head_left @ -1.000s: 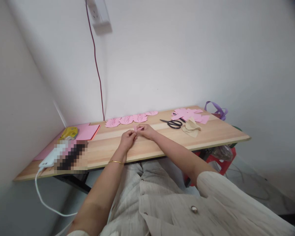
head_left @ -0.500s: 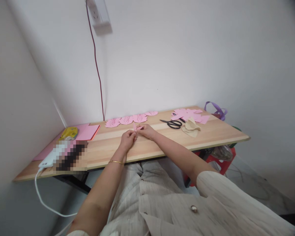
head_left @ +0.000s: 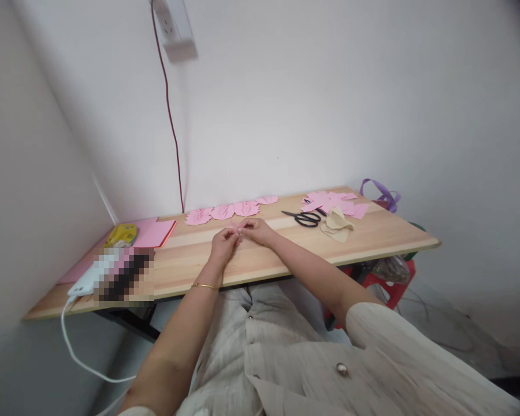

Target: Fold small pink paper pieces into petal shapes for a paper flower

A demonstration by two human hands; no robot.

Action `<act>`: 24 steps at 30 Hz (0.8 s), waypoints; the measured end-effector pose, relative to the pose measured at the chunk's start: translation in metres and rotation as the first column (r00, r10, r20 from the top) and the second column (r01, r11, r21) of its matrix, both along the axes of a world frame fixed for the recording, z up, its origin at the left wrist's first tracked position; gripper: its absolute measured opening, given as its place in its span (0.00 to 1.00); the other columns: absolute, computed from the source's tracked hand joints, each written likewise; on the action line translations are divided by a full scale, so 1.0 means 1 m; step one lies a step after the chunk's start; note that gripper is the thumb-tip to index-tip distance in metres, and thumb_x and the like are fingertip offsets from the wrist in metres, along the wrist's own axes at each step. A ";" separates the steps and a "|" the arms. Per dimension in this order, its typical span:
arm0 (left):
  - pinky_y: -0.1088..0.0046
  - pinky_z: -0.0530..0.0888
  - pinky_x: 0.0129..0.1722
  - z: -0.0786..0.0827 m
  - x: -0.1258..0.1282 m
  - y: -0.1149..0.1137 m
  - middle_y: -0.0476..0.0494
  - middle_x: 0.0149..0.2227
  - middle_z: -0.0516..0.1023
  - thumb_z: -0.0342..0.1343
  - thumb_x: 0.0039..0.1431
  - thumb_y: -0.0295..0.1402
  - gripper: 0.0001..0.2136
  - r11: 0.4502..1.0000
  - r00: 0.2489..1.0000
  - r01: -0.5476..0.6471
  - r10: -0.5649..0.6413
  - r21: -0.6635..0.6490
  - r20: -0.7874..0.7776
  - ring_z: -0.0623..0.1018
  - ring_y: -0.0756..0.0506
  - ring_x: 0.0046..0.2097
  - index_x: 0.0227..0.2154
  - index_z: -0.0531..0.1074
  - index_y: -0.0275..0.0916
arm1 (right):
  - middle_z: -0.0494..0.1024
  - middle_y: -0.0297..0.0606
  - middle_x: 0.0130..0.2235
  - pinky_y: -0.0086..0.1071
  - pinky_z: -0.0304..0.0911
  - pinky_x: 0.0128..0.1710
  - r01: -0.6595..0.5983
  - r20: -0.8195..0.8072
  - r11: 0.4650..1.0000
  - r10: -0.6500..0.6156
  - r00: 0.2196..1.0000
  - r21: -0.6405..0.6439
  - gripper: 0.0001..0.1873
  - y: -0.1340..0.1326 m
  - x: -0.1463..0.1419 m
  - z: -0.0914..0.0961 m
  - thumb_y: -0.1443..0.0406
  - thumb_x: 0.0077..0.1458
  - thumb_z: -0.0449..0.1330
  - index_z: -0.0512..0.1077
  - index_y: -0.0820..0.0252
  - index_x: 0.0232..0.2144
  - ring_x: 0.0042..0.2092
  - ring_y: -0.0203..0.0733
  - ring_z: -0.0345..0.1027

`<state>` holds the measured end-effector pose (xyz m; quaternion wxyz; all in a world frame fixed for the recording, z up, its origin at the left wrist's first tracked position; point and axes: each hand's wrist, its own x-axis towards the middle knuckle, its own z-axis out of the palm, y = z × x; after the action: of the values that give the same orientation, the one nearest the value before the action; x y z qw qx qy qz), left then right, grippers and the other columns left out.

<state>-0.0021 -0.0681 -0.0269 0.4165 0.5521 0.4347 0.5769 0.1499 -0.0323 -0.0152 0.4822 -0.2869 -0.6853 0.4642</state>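
Note:
Between my fingertips is a small piece of pink paper, held over the middle of the wooden table. My left hand pinches it from the left, with a gold bangle on the wrist. From the right, my right hand pinches the same piece, thumb and forefinger together. Fingers cover most of the paper, so its shape is hard to make out. Just beyond the hands lie several pink paper cutouts with jagged edges and drawn lines, in a row along the wall.
Black-handled scissors lie right of my hands, beside a crumpled beige cloth or paper and pink paper scraps. Pink sheets, a yellow item and a white device with a cable occupy the table's left end. A purple ribbon hangs at the right.
The pink paper between my fingers has turned or folded down, and its upright tip shows less. Both hands stay in nearly the same place.

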 end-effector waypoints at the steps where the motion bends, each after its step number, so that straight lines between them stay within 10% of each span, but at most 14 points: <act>1: 0.75 0.66 0.26 0.000 -0.001 0.001 0.51 0.21 0.71 0.63 0.43 0.37 0.10 0.999 0.999 -0.031 0.032 0.007 -0.026 0.68 0.52 0.23 0.26 0.72 0.37 | 0.76 0.35 0.29 0.30 0.62 0.35 -0.007 -0.004 1.000 0.007 1.000 0.009 0.14 0.001 -0.001 -0.001 0.58 0.43 0.65 0.73 0.63 0.28 0.31 0.35 0.67; 24: 0.71 0.70 0.40 0.002 -0.006 0.003 0.46 0.32 0.76 0.62 0.42 0.31 0.06 0.953 0.958 -0.196 0.236 0.231 -0.161 0.74 0.47 0.35 0.27 0.75 0.39 | 0.73 0.34 0.32 0.29 0.60 0.35 -0.018 0.069 0.984 0.006 0.998 0.176 0.14 -0.001 -0.003 -0.001 0.60 0.45 0.63 0.71 0.62 0.34 0.33 0.35 0.64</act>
<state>-0.0078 -0.0646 -0.0244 0.2467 0.5938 0.4655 0.6081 0.1472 -0.0336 -0.0159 0.4793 -0.2546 -0.7414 0.3947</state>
